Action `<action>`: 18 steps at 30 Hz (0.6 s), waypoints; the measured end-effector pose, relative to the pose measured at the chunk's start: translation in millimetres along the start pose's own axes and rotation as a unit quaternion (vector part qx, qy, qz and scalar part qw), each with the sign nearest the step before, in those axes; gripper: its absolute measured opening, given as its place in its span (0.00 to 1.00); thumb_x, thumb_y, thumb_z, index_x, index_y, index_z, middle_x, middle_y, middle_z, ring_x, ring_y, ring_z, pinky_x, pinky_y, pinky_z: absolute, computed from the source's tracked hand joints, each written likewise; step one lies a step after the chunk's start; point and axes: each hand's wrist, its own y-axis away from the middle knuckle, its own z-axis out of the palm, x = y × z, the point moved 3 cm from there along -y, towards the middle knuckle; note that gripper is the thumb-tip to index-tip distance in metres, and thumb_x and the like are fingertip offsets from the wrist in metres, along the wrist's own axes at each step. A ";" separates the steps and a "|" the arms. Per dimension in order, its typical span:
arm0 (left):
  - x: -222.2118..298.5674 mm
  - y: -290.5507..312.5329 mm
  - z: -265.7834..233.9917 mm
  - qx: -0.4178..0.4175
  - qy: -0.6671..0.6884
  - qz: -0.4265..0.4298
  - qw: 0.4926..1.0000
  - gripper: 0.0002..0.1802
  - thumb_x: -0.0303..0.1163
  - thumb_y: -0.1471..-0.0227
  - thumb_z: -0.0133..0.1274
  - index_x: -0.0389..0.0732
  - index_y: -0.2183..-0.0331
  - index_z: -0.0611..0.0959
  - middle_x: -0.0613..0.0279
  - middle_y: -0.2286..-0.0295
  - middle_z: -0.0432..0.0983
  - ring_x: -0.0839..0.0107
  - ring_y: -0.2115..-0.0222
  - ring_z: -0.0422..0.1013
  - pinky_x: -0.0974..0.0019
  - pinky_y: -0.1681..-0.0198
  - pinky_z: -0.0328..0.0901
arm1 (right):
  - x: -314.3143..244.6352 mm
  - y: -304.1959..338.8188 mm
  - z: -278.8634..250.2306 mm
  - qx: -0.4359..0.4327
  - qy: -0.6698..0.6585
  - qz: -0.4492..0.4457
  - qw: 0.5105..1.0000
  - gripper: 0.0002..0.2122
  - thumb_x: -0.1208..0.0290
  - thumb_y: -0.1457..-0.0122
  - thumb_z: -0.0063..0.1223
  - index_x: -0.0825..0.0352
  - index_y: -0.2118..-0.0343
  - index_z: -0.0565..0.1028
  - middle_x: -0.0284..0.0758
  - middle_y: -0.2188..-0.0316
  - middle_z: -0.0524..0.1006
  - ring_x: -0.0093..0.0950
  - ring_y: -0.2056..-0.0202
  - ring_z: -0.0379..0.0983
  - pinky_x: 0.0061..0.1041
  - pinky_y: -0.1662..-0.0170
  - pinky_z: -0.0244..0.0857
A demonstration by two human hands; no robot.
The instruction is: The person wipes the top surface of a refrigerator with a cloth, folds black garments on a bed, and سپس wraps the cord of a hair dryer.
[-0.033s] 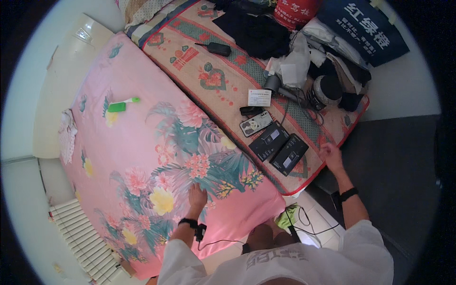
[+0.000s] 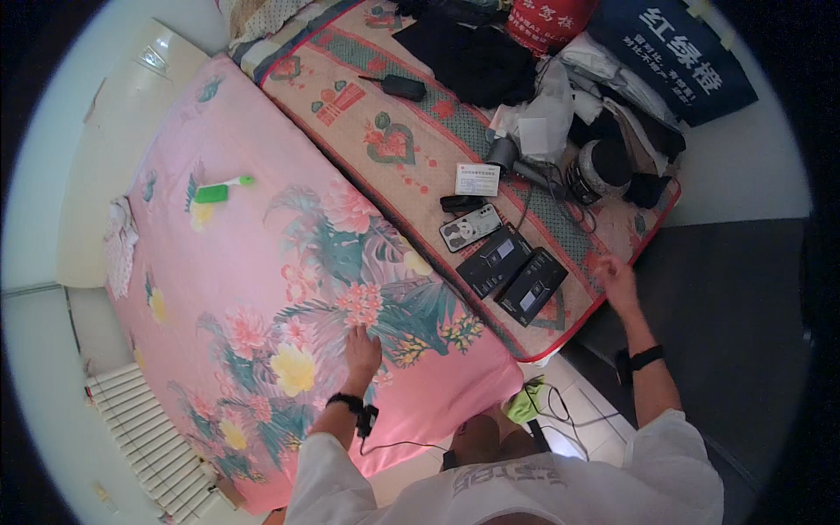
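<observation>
My left hand point(image 2: 363, 352) is over the pink flowered bedsheet point(image 2: 236, 280), fingers pointing away from me with nothing in them. Whether it touches the cloth I cannot tell. Out to the right, my right hand point(image 2: 618, 283) is held loosely by the edge of the patterned mat point(image 2: 411, 188). Its fingers are slightly bent and apart, and it holds nothing. The nearest things to it are two flat black boxes point(image 2: 531, 286) on the mat. Beyond them lie a phone in a printed case point(image 2: 470, 228) and a small black object point(image 2: 461, 204). A green-and-white brush point(image 2: 212, 192) rests on the far left of the sheet.
A printed white card point(image 2: 477, 179), a grey hair dryer point(image 2: 525, 169) with its cord and a dark-lidded jar point(image 2: 599, 172) stand on the mat. Dark clothes point(image 2: 477, 61), bags and a black handheld device point(image 2: 403, 87) lie farther back. Cables point(image 2: 560, 411) trail across the floor.
My right hand has shifted very slightly, its fingers a little looser. The whole view has tilted a touch; the objects stay where they were.
</observation>
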 end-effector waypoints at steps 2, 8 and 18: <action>17.2 -21.2 10.0 0.006 -0.018 0.000 1.000 0.31 0.39 0.48 0.53 0.40 0.44 0.66 0.46 0.41 0.55 0.50 0.41 0.53 0.42 0.40 0.49 | -44.1 -27.9 -24.3 0.027 -0.002 -0.028 0.999 0.11 0.73 0.42 0.52 0.69 0.56 0.72 0.39 0.64 0.77 0.29 0.61 0.73 0.27 0.57 0.66; 14.2 -122.3 42.2 0.123 -0.007 -0.190 0.974 0.33 0.45 0.41 0.44 0.38 0.40 0.58 0.43 0.39 0.49 0.47 0.37 0.45 0.33 0.39 0.38 | -135.1 -102.1 56.6 -0.041 0.099 -0.174 0.979 0.14 0.77 0.44 0.54 0.68 0.54 0.71 0.40 0.63 0.75 0.31 0.63 0.74 0.27 0.58 0.68; 28.5 -183.1 66.3 0.198 -0.027 -0.289 0.936 0.39 0.52 0.41 0.38 0.33 0.39 0.55 0.40 0.38 0.45 0.50 0.36 0.40 0.33 0.39 0.35 | -211.9 -232.5 221.5 -0.102 0.238 -0.354 0.899 0.24 0.76 0.48 0.58 0.67 0.47 0.67 0.43 0.55 0.73 0.34 0.58 0.74 0.32 0.53 0.68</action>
